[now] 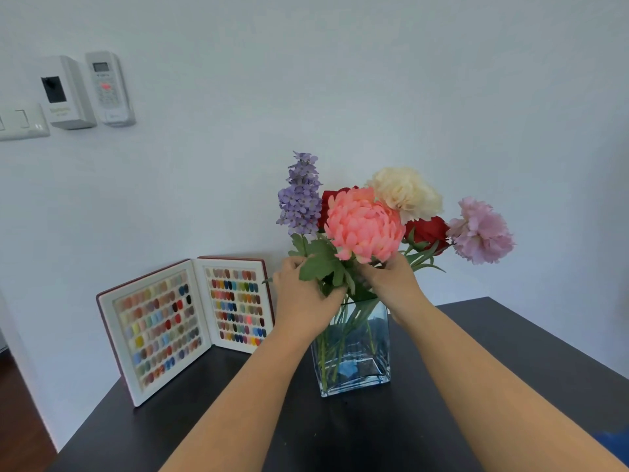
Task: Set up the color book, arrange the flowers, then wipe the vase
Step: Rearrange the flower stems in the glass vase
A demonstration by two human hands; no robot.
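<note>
A square clear glass vase (357, 362) stands on the black table (510, 352) and holds a bunch of artificial flowers: a purple spike (301, 195), a big coral-pink bloom (362, 224), a cream bloom (405, 190), red roses (427, 231) and a pale pink bloom (480, 231). My left hand (303, 294) grips the stems and leaves just above the vase's rim. My right hand (391, 281) pinches the stem under the coral-pink bloom. The color book (183, 321) stands open and upright at the table's back left, against the wall.
The white wall runs close behind the table. A remote holder (109, 88), a white box (64, 93) and a switch plate (22, 120) hang at the upper left. Something blue (612, 441) shows at the table's right front edge. Wooden floor (17, 413) lies left.
</note>
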